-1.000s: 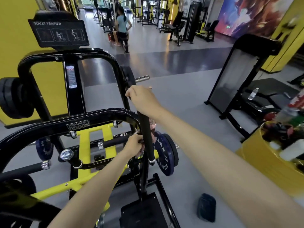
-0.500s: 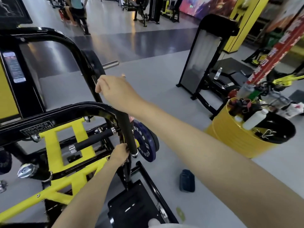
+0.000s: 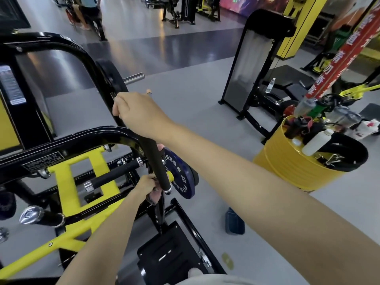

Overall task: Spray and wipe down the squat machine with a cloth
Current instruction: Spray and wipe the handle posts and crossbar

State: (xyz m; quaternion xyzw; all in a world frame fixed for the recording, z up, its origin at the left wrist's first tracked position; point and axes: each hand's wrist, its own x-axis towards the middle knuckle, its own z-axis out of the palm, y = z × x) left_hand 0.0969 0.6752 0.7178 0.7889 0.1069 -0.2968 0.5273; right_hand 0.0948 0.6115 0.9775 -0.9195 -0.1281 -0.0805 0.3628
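The squat machine point(image 3: 67, 145) is a black and yellow frame filling the left half of the view. My right hand point(image 3: 137, 112) grips the black upright tube near its upper bend. Lower down, my left hand point(image 3: 145, 185) holds a pinkish cloth point(image 3: 153, 197) bunched against the machine's post beside the padded handle point(image 3: 157, 163). A dark blue weight plate point(image 3: 181, 177) hangs on the peg just right of that hand. A black foot plate point(image 3: 170, 256) lies below. Most of the cloth is hidden by my fingers and the handle.
A yellow drum point(image 3: 287, 163) holding bottles and clutter stands on the floor at right. A dark blue object point(image 3: 234, 222) lies on the grey floor near the foot plate. Another black machine point(image 3: 253, 64) stands behind, and a person point(image 3: 90, 11) sits far back.
The view has swung right and down, bringing the yellow drum into sight. My left hand with the cloth has slid lower along the post; my right hand keeps its grip on the tube.
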